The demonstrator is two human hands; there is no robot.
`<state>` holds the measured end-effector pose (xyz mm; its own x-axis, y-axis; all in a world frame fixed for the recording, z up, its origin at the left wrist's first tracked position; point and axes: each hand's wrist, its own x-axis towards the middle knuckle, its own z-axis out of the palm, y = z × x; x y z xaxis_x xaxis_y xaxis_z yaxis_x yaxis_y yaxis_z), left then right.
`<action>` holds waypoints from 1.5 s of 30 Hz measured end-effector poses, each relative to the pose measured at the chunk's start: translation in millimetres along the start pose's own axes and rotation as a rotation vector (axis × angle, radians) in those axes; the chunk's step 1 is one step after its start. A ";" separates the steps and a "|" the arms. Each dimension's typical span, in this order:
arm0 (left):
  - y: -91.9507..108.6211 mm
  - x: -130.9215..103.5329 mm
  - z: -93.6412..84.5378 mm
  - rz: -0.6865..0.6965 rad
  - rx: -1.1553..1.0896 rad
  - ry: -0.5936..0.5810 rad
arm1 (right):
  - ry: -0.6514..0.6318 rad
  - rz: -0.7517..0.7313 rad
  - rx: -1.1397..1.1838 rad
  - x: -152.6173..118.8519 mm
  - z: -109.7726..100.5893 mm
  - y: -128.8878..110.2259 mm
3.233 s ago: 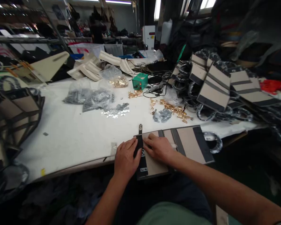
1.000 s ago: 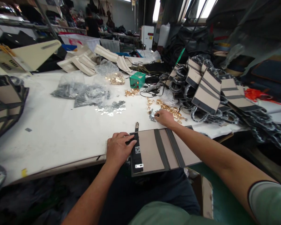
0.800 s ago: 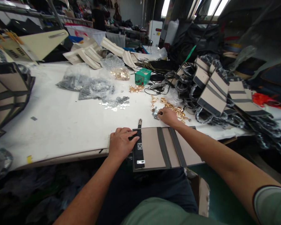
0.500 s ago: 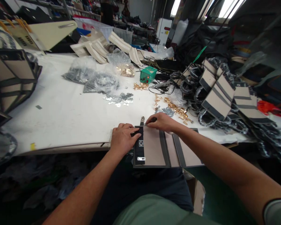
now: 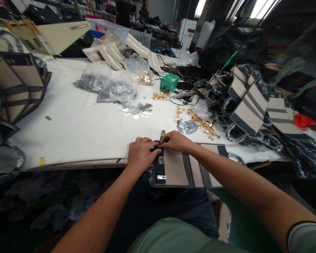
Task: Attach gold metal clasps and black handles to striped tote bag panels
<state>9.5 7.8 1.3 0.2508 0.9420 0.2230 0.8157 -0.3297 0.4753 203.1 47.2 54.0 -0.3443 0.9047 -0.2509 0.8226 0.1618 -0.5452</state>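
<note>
A beige bag panel [image 5: 175, 170] with dark bands lies at the table's front edge and overhangs it. Along its left side runs a black strip [image 5: 161, 169] bearing two small metal fittings. A narrow tab with a metal end [image 5: 162, 133] sticks out past the far edge. My left hand [image 5: 141, 153] rests on the strip's upper end, index finger and thumb spread apart. Opposite it, my right hand [image 5: 175, 141] pinches a small metal plate [image 5: 159, 145] against the strip's top, close to the left fingertips. The pinching fingers partly hide the plate.
Silvery plates [image 5: 137, 110], grey plates [image 5: 188, 127] and gold-coloured fittings [image 5: 204, 123] lie beyond my hands. A green box [image 5: 169, 83] with a corded tool [image 5: 185, 94] stands behind. Bag pieces pile up at right [image 5: 249, 112] and left [image 5: 17, 84].
My right hand has moved left and slightly nearer, from the panel's far edge onto the black strip beside my left fingers. My left hand stays on the strip.
</note>
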 end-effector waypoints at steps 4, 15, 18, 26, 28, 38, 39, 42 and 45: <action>0.1 0.5 -0.4 0.000 -0.005 0.001 | 0.051 0.016 -0.036 -1.8 2.8 1.0; 3.2 11.1 -8.8 -0.124 -0.087 -0.121 | 0.220 -0.038 -0.268 -19.7 24.6 1.3; -0.3 27.9 -12.4 -0.276 -0.209 -0.237 | 0.202 -0.031 -0.234 -16.1 22.9 5.5; -5.7 62.5 -16.5 -0.176 -0.120 -0.482 | 0.194 -0.034 -0.180 -10.5 23.7 14.8; -3.3 63.9 -17.2 -0.170 -0.112 -0.500 | 0.196 -0.036 -0.183 -10.4 24.3 16.2; 2.1 73.3 -10.9 -0.302 -0.178 -0.549 | 0.191 -0.072 -0.139 -7.6 22.4 20.0; 1.9 74.6 -10.2 -0.327 -0.199 -0.556 | 0.178 -0.076 -0.119 -6.9 19.4 19.7; 2.9 78.7 -10.7 -0.400 -0.267 -0.597 | 0.174 -0.080 0.053 -8.8 3.3 15.3; 5.1 81.8 -13.8 -0.441 -0.316 -0.639 | 0.373 -0.126 0.428 -17.6 -14.3 5.8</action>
<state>26.9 82.3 33.7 0.2673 0.8117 -0.5193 0.7476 0.1654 0.6432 220.4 37.9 66.7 -0.1814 0.9790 0.0932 0.5028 0.1738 -0.8467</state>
